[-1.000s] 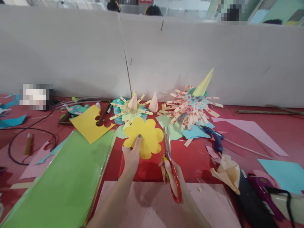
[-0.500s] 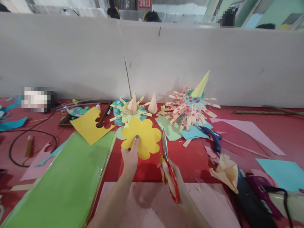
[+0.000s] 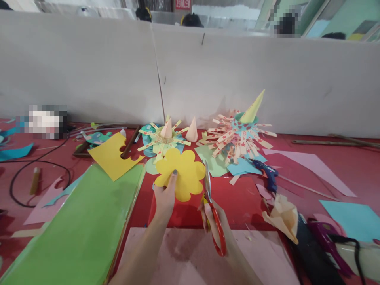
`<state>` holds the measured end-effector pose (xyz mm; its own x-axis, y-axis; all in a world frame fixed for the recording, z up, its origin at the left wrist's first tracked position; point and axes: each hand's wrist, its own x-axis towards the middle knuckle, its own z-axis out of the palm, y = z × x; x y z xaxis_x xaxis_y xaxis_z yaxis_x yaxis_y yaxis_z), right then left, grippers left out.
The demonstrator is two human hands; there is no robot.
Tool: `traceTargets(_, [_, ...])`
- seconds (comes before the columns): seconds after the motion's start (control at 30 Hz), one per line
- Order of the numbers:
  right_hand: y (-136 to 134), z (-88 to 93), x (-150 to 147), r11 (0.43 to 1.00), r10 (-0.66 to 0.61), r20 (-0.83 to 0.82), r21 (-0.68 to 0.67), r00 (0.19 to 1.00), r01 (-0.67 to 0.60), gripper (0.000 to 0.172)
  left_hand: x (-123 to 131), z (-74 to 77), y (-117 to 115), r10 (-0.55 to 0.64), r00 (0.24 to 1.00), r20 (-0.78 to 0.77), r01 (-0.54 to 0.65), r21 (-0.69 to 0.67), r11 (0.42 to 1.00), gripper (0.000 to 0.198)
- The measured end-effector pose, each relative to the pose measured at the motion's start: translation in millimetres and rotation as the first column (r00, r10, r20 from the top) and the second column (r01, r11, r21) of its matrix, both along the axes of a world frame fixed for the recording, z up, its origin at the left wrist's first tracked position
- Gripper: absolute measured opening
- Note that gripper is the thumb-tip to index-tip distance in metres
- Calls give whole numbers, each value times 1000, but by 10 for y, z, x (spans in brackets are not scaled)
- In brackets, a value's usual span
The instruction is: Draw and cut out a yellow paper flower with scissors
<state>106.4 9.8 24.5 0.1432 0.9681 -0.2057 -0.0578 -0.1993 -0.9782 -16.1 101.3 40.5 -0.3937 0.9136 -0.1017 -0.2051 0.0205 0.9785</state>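
Note:
My left hand [image 3: 164,200] pinches the lower left edge of a yellow flower-shaped paper cutout [image 3: 181,173], thumb on top, and holds it up over the red table [image 3: 243,198]. Just to its right, my right hand [image 3: 214,221] grips red-handled scissors [image 3: 213,213]. Their blades point away from me and sit at the cutout's right edge. A red paper sheet [image 3: 178,213] lies under both hands.
A large green sheet [image 3: 80,229] lies at left, a pink sheet [image 3: 204,257] near me, a cut yellow sheet [image 3: 111,155] behind. Paper flower crafts [image 3: 237,132] with cones stand by the white partition [image 3: 190,75]. A blue glue gun [image 3: 268,176], black cable [image 3: 18,174] and scraps lie around.
The cutout and the scissors have shifted slightly between frames, staying side by side. My grips are the same.

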Motion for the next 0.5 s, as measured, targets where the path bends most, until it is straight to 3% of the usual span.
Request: traceTargets(0.5, [16,-111,11,998,38,-33,41,999,-37,50,6,31,-24,42,998,-40,-40,39,998,33])
